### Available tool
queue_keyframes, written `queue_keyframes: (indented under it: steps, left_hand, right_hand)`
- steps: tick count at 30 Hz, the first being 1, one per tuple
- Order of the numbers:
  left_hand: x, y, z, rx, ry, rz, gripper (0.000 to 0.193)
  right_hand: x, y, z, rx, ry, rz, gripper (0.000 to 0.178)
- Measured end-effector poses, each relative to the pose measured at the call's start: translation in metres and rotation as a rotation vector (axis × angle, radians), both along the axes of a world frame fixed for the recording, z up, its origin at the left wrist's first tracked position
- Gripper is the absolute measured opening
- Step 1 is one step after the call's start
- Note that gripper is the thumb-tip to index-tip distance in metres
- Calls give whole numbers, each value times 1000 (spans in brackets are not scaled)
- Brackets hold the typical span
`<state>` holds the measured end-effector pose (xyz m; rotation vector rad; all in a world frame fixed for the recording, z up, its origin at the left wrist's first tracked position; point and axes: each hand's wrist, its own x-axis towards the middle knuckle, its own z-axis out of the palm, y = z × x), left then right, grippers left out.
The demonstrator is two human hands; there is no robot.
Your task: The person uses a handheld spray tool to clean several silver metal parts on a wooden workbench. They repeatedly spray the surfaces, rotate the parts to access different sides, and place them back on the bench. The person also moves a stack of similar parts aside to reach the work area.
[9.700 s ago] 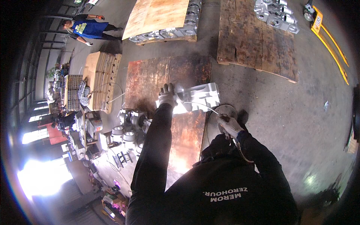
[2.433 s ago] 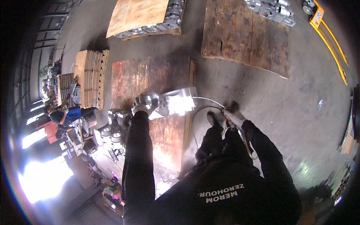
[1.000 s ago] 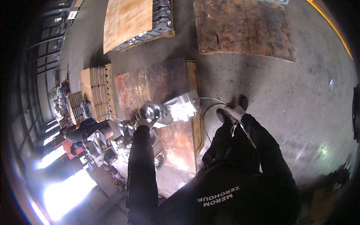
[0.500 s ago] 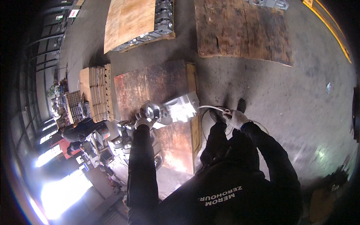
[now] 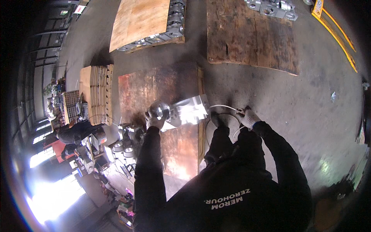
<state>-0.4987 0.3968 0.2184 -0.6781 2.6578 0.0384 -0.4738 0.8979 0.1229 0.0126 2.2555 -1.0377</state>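
A silvery metal casting [image 5: 189, 111] with a round, ring-like end lies on a worn wooden-topped crate [image 5: 179, 150] in front of me. My left hand [image 5: 155, 120], in a pale glove, grips the casting by its round end. My right hand [image 5: 250, 118], also gloved, is closed around the near end of a thin, pale curved tube [image 5: 224, 106]. The tube's far tip reaches the casting's right end; I cannot tell whether it touches. A pale loop of hose [image 5: 236, 132] hangs below my right hand.
More castings [image 5: 125, 149] stand left of the crate. Beyond are a stack of boards [image 5: 101, 92], a plywood-covered pallet of castings [image 5: 141, 21] and a wooden platform [image 5: 251, 42]. A yellow metal frame [image 5: 336, 36] is at far right. Another person [image 5: 75, 131] bends over at the left.
My right hand has moved slightly right and up with the tube. My left hand has shifted a little right on the casting's round end. The whole view has shifted slightly.
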Motion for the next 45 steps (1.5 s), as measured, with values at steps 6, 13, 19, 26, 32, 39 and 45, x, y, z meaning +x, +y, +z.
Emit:
queue_keyframes:
  steps: [6, 13, 19, 26, 32, 39, 45]
  left_hand:
    - [14, -61, -23, 301, 598, 466, 84]
    - [-24, -87, -45, 297, 321, 412, 70]
    - [-83, -88, -49, 263, 97, 219, 64]
    - [-46, -124, -97, 442, 319, -95, 61]
    - [-17, -164, -78, 540, 182, 183, 81]
    - [13, -264, -127, 308, 107, 126, 71]
    - [28, -234, -131, 107, 91, 132, 56]
  right_hand:
    - [-3, -3, 51, -220, -380, -299, 36]
    - [86, 22, 8, -257, -315, -643, 38]
    - [144, 11, 64, -415, -412, -734, 32]
    - [58, -51, 95, -150, 39, -152, 34]
    - [-12, -116, 137, 13, 450, 83, 29]
    - [-100, -304, 160, 382, 422, 545, 48]
    - [-140, -425, 135, 623, 520, 826, 46]
